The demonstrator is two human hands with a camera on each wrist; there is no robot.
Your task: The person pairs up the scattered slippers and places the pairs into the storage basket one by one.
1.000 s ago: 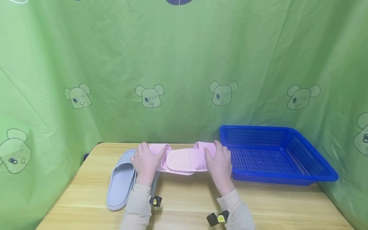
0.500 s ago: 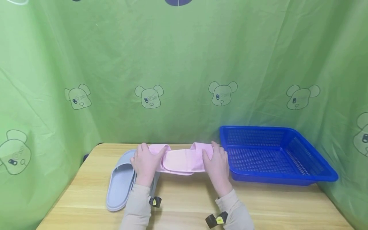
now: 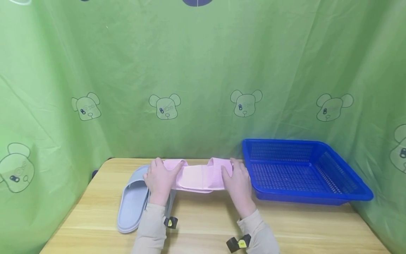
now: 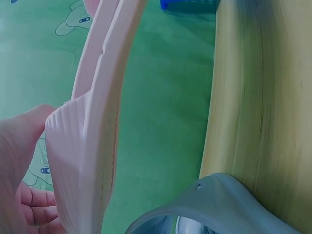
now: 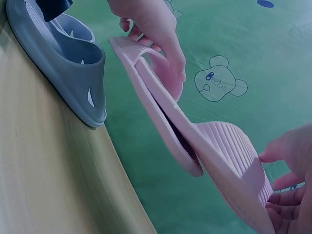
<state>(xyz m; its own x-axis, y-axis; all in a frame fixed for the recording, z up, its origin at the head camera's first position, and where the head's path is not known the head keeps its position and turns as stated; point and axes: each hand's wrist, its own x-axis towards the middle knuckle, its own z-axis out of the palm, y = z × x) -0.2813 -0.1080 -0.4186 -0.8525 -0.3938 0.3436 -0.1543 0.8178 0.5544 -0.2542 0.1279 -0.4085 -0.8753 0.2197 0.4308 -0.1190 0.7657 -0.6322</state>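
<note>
Two pink slippers are held up off the table, heel ends overlapping and toes pointing apart. My left hand [image 3: 159, 181] grips the left pink slipper [image 5: 156, 119] at its toe end, thumb on the ribbed strap. The right pink slipper [image 3: 191, 177] lies partly over it, its heel pushed toward the other's strap. With thumb and fingers, my right hand [image 3: 239, 187] holds that slipper around its strap [image 5: 229, 146]. The right wrist view shows a narrow gap between the two soles. A pair of grey-blue slippers [image 3: 131, 203] sits below my left forearm, which partly hides one of them.
A blue perforated plastic basket [image 3: 304, 194] stands at the right on the wooden table [image 3: 203, 225], just beyond my right hand. Green curtain [image 3: 203, 63] printed with bear heads hangs behind the table and along both sides.
My right hand has shifted slightly left with the right pink slipper, so its heel reaches further over the left one. My left hand has barely moved.
</note>
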